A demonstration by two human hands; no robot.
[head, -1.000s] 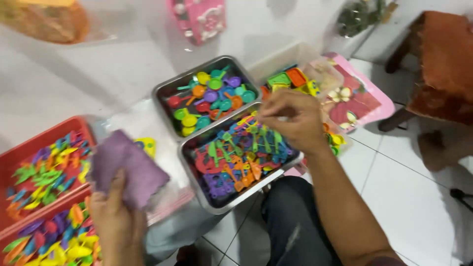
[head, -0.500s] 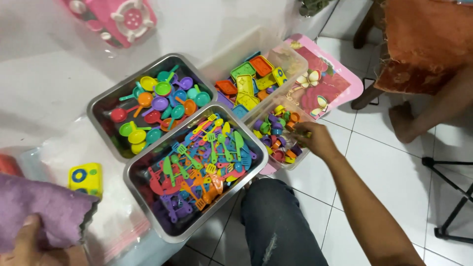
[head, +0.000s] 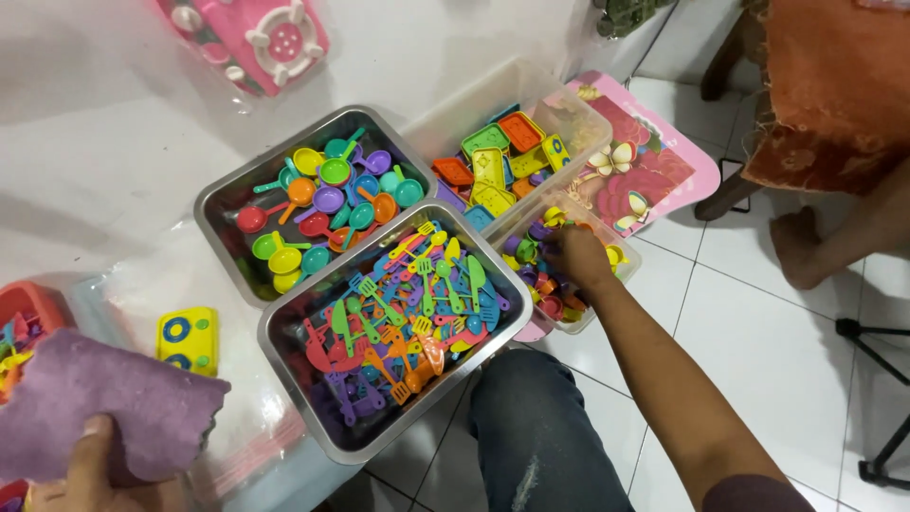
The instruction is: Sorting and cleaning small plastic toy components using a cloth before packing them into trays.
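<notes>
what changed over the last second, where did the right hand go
The right hand left the metal tray of toy utensils and moved right into the clear tub of small toys. The left hand keeps holding the purple cloth. The trays stayed put.

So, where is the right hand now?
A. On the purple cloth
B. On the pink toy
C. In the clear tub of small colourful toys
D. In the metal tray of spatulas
C: the right hand reaches into the clear tub of small toys, beside the metal trays.
</notes>
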